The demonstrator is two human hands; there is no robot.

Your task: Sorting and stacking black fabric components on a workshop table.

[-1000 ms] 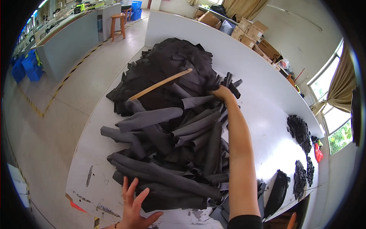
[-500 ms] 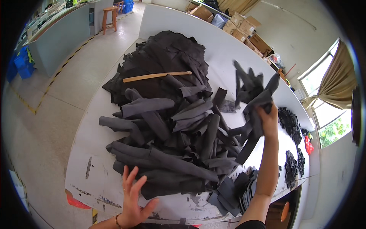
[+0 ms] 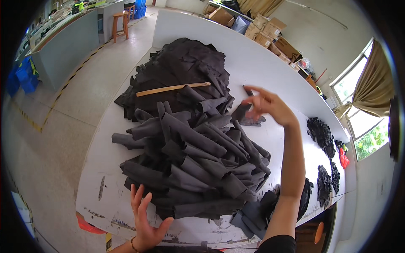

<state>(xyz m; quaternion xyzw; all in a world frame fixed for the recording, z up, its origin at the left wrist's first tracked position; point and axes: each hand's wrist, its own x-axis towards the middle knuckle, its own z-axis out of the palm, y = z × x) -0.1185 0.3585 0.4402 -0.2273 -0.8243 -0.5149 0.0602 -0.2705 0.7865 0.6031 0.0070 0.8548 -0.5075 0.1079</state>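
Rolled and curled dark grey fabric pieces (image 3: 194, 168) lie in a loose heap on the white table in front of me. My left hand (image 3: 147, 221) is at the heap's near left edge, fingers spread and thumb out, gripping nothing. Beyond the heap's right side my raised right hand (image 3: 270, 105) is slightly blurred, its fingers curved and apart with no cloth seen in them. Just below and left of those fingers are a few dark fabric pieces (image 3: 251, 120) on the table. A flat wooden stick (image 3: 173, 89) rests across a big layered pile of dark fabric (image 3: 181, 63) at the back.
Flat dark pieces (image 3: 249, 219) are stacked at the near right, partly behind my forearm. Smaller black bunches (image 3: 322, 137) lie further right. A white panel (image 3: 270, 63) borders the table's far side. Cardboard boxes (image 3: 270, 31) sit behind it; a wooden stool (image 3: 120, 26) stands far left.
My right hand has let go of the bundle of dark fabric pieces and moved left and slightly away. Those pieces now lie on the heap. My left hand has barely moved.
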